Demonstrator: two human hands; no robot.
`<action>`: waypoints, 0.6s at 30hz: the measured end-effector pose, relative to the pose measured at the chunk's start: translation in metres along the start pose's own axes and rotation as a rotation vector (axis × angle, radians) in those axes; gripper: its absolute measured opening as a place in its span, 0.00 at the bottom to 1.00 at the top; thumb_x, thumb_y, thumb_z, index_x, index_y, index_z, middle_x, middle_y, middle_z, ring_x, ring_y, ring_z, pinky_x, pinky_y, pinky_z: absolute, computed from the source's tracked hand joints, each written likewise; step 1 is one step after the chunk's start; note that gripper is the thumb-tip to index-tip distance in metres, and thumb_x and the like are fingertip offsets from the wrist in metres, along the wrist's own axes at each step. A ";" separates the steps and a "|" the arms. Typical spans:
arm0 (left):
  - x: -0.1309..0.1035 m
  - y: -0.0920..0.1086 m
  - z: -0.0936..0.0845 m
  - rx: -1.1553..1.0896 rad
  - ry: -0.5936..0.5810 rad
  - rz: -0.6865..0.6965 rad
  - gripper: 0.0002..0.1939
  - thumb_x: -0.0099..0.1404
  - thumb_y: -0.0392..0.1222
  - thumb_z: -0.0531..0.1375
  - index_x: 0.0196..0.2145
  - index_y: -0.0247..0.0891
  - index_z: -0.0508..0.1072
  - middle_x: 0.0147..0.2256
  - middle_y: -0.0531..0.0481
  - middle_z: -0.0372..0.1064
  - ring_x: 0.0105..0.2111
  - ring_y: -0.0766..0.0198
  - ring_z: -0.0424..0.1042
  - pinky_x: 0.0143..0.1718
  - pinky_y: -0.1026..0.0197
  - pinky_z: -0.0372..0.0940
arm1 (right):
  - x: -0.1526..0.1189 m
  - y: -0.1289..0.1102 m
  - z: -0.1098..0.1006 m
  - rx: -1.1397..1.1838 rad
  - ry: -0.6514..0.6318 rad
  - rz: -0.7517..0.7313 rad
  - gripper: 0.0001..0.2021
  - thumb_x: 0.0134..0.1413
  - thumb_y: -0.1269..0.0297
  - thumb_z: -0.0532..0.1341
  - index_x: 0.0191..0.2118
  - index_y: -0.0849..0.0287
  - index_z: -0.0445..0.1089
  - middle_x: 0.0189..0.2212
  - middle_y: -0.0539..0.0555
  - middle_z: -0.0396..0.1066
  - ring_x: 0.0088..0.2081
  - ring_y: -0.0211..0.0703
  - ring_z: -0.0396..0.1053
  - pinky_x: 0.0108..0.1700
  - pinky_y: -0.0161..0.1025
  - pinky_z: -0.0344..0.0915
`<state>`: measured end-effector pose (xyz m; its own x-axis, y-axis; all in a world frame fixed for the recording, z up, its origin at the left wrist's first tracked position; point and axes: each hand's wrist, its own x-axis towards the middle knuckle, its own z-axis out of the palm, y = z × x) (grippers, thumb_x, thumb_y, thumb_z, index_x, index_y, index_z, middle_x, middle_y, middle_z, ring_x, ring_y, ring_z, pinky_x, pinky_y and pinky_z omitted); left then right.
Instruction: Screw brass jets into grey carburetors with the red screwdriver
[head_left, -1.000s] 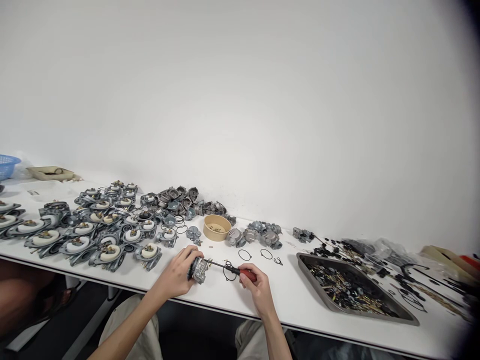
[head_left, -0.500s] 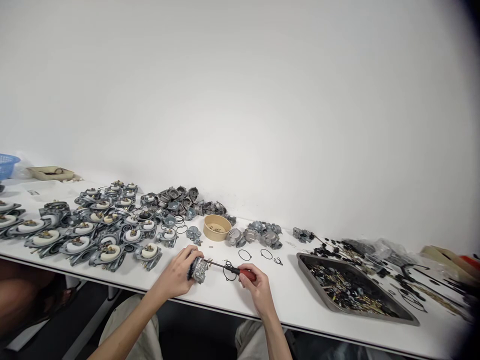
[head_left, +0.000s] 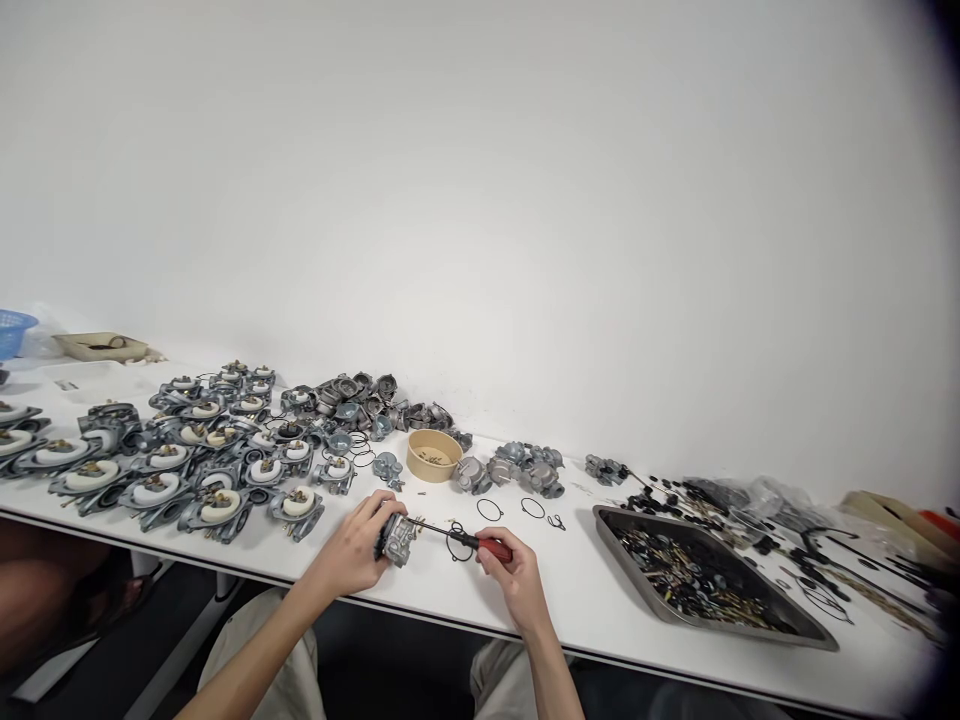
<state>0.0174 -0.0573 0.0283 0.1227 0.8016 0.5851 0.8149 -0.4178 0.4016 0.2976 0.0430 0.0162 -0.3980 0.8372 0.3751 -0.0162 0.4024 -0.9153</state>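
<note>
My left hand [head_left: 360, 545] is closed round a grey metal carburetor [head_left: 397, 541], held on its side near the table's front edge. In my right hand [head_left: 516, 580] is a screwdriver [head_left: 495, 549] with a red and black handle. Its thin shaft points left and its tip meets the carburetor's upper right side. A black ring gasket [head_left: 460, 545] lies on the table behind the screwdriver. Beyond my hands stands a round tan bowl [head_left: 434, 457] with small screws in it, and one loose screw [head_left: 422, 493] lies in front of it.
Several carburetors with white floats [head_left: 156, 488] cover the left side of the table [head_left: 450, 600]. Grey metal bowls [head_left: 356, 400] are heaped by the wall. At right lies a metal tray [head_left: 660, 605] of small brass and black parts. Another person's leg [head_left: 45, 590] shows at lower left.
Both hands keep nearly the same place. The screwdriver and carburetor show only a very slight shift.
</note>
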 end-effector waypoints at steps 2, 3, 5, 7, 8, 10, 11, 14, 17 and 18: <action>0.000 0.000 -0.001 -0.002 0.013 0.015 0.33 0.52 0.25 0.59 0.54 0.45 0.64 0.55 0.43 0.63 0.59 0.48 0.64 0.56 0.51 0.65 | 0.000 0.000 0.000 -0.001 -0.001 -0.001 0.15 0.55 0.54 0.68 0.42 0.59 0.74 0.31 0.55 0.73 0.32 0.44 0.68 0.34 0.37 0.64; 0.000 0.001 -0.001 -0.004 0.019 0.020 0.32 0.52 0.25 0.59 0.54 0.45 0.64 0.55 0.43 0.63 0.58 0.48 0.64 0.56 0.52 0.65 | 0.000 0.000 0.000 -0.001 -0.001 -0.001 0.15 0.55 0.54 0.68 0.42 0.59 0.75 0.31 0.55 0.74 0.32 0.44 0.68 0.34 0.37 0.64; 0.000 0.001 -0.001 -0.009 0.027 0.025 0.32 0.53 0.26 0.59 0.54 0.45 0.64 0.55 0.43 0.63 0.58 0.49 0.65 0.56 0.52 0.65 | 0.000 -0.001 0.000 -0.001 -0.001 0.001 0.15 0.55 0.53 0.68 0.42 0.59 0.75 0.31 0.55 0.74 0.32 0.44 0.68 0.34 0.37 0.65; 0.000 0.001 -0.001 -0.014 0.027 0.027 0.31 0.53 0.26 0.59 0.54 0.45 0.64 0.55 0.43 0.63 0.58 0.49 0.65 0.56 0.52 0.65 | 0.000 -0.002 0.001 0.000 0.002 0.002 0.15 0.55 0.53 0.68 0.42 0.59 0.75 0.30 0.55 0.74 0.31 0.44 0.68 0.34 0.37 0.65; 0.000 0.001 -0.001 -0.017 0.024 0.027 0.31 0.54 0.26 0.58 0.54 0.45 0.64 0.55 0.43 0.63 0.58 0.48 0.65 0.56 0.51 0.65 | 0.000 -0.002 0.001 0.002 0.003 0.002 0.15 0.54 0.53 0.68 0.41 0.59 0.75 0.30 0.54 0.74 0.31 0.43 0.68 0.34 0.37 0.65; 0.000 0.001 -0.001 -0.020 0.017 0.025 0.31 0.54 0.26 0.58 0.54 0.45 0.63 0.56 0.42 0.62 0.59 0.48 0.64 0.56 0.51 0.65 | 0.000 -0.002 0.001 0.007 0.006 0.004 0.15 0.54 0.53 0.68 0.41 0.59 0.75 0.29 0.54 0.74 0.30 0.43 0.68 0.33 0.38 0.65; 0.001 0.001 -0.001 -0.022 0.013 0.022 0.31 0.54 0.26 0.58 0.54 0.44 0.63 0.56 0.42 0.62 0.59 0.48 0.64 0.56 0.51 0.64 | 0.000 -0.002 0.001 0.010 0.008 0.005 0.15 0.54 0.53 0.68 0.41 0.59 0.75 0.29 0.54 0.74 0.30 0.43 0.68 0.33 0.38 0.65; 0.001 0.003 -0.003 -0.028 0.011 0.020 0.31 0.54 0.26 0.58 0.54 0.44 0.63 0.55 0.42 0.62 0.59 0.48 0.64 0.56 0.51 0.64 | 0.000 -0.001 0.001 0.002 0.008 0.004 0.16 0.54 0.53 0.68 0.42 0.59 0.75 0.30 0.55 0.74 0.31 0.44 0.69 0.33 0.38 0.66; 0.003 0.005 -0.005 -0.037 0.014 0.026 0.31 0.53 0.25 0.58 0.53 0.44 0.63 0.54 0.42 0.63 0.58 0.49 0.64 0.56 0.51 0.65 | 0.000 -0.002 0.002 -0.028 0.009 -0.014 0.15 0.54 0.54 0.68 0.42 0.59 0.76 0.33 0.56 0.75 0.33 0.46 0.71 0.35 0.39 0.67; 0.003 0.005 -0.005 -0.042 0.019 0.029 0.31 0.53 0.25 0.58 0.53 0.44 0.62 0.54 0.43 0.63 0.58 0.49 0.64 0.56 0.51 0.64 | 0.000 -0.003 0.002 -0.032 0.016 -0.029 0.14 0.53 0.54 0.69 0.41 0.59 0.76 0.35 0.57 0.76 0.35 0.47 0.72 0.37 0.39 0.68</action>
<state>0.0189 -0.0590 0.0350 0.1342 0.7809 0.6101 0.7868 -0.4583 0.4135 0.2958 0.0413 0.0188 -0.3832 0.8306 0.4041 0.0020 0.4383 -0.8988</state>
